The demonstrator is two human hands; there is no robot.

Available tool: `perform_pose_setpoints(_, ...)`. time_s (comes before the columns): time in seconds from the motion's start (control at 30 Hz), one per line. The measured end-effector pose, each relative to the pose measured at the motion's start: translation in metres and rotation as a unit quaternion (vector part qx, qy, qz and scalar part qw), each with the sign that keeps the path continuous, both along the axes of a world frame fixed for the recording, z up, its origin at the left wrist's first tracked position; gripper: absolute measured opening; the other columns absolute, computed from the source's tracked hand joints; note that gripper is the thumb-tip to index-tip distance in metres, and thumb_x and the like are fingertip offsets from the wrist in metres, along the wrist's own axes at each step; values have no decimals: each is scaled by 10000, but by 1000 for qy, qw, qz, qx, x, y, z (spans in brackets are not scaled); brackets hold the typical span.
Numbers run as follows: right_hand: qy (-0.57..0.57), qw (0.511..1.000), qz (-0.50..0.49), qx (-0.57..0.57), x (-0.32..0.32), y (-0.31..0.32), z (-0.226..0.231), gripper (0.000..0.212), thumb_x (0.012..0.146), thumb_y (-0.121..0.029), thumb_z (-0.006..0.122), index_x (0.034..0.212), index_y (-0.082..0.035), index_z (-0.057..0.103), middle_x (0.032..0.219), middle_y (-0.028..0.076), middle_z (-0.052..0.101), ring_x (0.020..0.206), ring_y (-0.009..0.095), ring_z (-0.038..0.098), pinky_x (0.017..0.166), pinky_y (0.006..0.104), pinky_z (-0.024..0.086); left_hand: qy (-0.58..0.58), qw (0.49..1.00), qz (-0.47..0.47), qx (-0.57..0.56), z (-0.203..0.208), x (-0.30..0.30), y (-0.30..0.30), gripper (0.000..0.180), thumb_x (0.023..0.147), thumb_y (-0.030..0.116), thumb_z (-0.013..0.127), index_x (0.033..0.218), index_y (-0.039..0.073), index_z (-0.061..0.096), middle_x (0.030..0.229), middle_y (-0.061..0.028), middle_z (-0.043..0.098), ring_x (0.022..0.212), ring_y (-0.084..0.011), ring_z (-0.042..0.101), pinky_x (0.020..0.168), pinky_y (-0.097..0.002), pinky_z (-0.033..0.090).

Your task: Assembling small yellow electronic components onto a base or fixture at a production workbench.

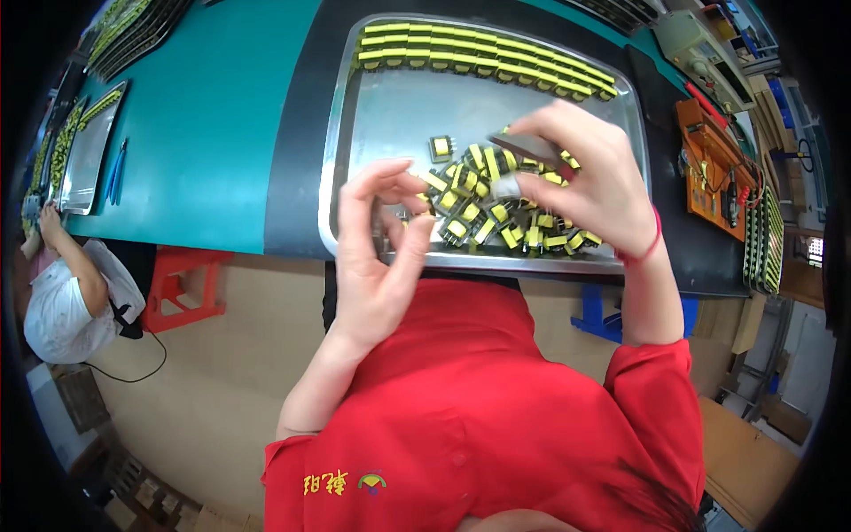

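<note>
A shallow metal tray [403, 106] lies in front of me. Loose small transformers [456, 232] with yellow tape, dark cores and metal pins are heaped in its near right part. More transformers [479, 64] stand in tight rows along its far edge. My left hand [377, 253] is curled over the near left of the heap, its thumb and fingers nearly meeting; what lies between them is hidden. Above the heap, my right hand [589, 173] grips a slim dark tool [530, 146] whose kind I cannot make out. A white cover [505, 188] is on its thumb tip. One transformer [441, 148] lies apart.
An orange tool box [709, 168] and a beige device [700, 58] stand to the right. On the left are blue-handled pliers [117, 173] and another tray [93, 155]. A co-worker [75, 293] sits at the far left beside a red stool [186, 288].
</note>
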State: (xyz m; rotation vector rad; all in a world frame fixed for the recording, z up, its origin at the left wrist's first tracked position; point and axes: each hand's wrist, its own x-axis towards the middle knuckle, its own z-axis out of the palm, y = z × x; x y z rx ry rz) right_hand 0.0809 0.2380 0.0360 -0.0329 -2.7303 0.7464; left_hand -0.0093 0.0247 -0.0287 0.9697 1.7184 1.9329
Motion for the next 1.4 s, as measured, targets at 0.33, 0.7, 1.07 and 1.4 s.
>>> perform_pose_setpoints(0.33, 189, 980, -57, -1, 11, -61, -31, 350, 525, -65, 824, 807, -52, 617, 715, 63, 591, 657, 232, 574, 570, 302, 438, -256, 953, -155, 41, 10, 2, -6, 309, 1004, 223, 501, 1222, 8, 540, 1077, -40, 565, 990, -102, 519, 892, -252, 412)
perform_pose_setpoints(0.7, 55, 935, 12, -351, 31, -62, -29, 299, 775, -37, 694, 1059, 37, 638, 869, 94, 643, 649, 72, 520, 569, 193, 391, -200, 977, -55, 52, 13, 0, -5, 261, 977, 217, 576, 1146, 18, 572, 946, 13, 555, 835, -40, 493, 757, -188, 408)
perform_pose_setpoints(1.07, 21, 772, 36, -635, 26, -84, -41, 368, 978, -180, 534, 1273, 36, 489, 948, 98, 653, 708, 124, 614, 664, 255, 499, -143, 981, -58, 114, 16, 3, -2, 92, 960, 92, 571, 1013, 20, 590, 1069, -88, 536, 921, -102, 559, 781, -242, 524)
perform_pose_setpoints(1.4, -42, 659, 38, -750, 22, -85, -41, 448, 792, -174, 759, 1133, 42, 566, 978, 142, 673, 789, 140, 652, 652, 244, 518, -127, 986, -72, 78, 22, 6, -11, 333, 979, 304, 550, 1148, 19, 578, 1323, -160, 458, 1017, -129, 548, 830, -269, 482)
